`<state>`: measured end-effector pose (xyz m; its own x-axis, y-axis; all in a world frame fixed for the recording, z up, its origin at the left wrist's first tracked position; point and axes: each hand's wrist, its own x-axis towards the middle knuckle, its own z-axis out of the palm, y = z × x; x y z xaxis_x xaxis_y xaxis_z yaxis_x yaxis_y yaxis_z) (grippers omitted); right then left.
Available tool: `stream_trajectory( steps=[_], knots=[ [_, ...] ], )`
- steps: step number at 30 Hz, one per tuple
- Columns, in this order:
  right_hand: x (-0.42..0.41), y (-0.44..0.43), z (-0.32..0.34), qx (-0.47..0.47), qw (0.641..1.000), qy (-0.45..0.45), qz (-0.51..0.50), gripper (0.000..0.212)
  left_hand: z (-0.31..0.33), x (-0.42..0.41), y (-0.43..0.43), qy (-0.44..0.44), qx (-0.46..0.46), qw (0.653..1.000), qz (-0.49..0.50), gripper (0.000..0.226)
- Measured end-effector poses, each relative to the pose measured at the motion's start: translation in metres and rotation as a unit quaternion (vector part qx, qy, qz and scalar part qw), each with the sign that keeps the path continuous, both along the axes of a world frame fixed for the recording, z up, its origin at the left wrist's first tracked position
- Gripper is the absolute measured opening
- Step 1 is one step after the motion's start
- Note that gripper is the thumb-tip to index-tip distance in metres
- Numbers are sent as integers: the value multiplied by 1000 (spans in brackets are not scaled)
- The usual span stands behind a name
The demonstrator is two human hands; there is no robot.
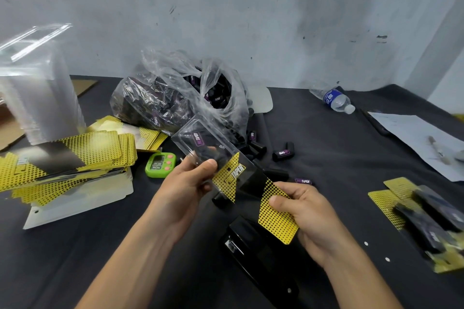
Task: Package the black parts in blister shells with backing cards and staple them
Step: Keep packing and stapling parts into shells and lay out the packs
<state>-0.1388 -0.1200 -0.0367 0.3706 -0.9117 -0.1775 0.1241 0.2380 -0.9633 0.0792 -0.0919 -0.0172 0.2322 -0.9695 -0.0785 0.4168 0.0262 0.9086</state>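
My left hand (190,178) grips a clear blister shell (200,140) with black parts inside it, held above the table. My right hand (298,208) pinches the near end of a yellow-and-black backing card (273,213). The card's far end lies partly inside the open end of the shell. A black stapler (251,251) lies on the table just below the card. Loose black parts (283,153) lie beyond my hands, next to a clear plastic bag (175,93) full of more of them.
A pile of backing cards (75,155) and a tall stack of clear shells (37,93) stand at the left. A green timer (160,164) sits near the cards. Finished packs (426,221) lie at the right, with a water bottle (334,99) and paper (414,138) behind.
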Motion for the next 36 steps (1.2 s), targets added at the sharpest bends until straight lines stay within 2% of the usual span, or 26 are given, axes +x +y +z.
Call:
stream_trajectory(
  steps=[4,8,11,14,16,21,24,26,34,36],
  knots=[
    [1,0,-1,17,1000,-26,4,31,6,-4,2,19,-36,999,-16,21],
    [6,1,-2,25,999,-42,8,30,5,-4,1,36,-46,998,-25,37],
    [10,2,-3,17,999,-49,9,30,2,-3,0,39,-36,998,-23,18],
    [12,3,-3,18,998,-57,0,31,1,0,-2,36,-25,999,-22,16],
    [12,4,-2,19,998,-57,0,30,-1,0,-1,34,-20,999,-24,16],
    [13,5,0,16,999,-37,-1,31,0,1,0,33,-3,999,-13,34],
    [12,6,3,12,1000,-15,-22,34,-1,-1,1,9,-1,1000,-4,20],
    [10,7,7,-1,1000,-8,-26,34,-2,-3,2,4,-9,1000,-6,25],
    [17,9,6,-13,999,-24,-27,33,-2,-1,1,36,23,999,1,11],
    [19,8,5,-19,999,-32,-22,36,-1,-2,3,27,36,999,-11,18]
  ],
)
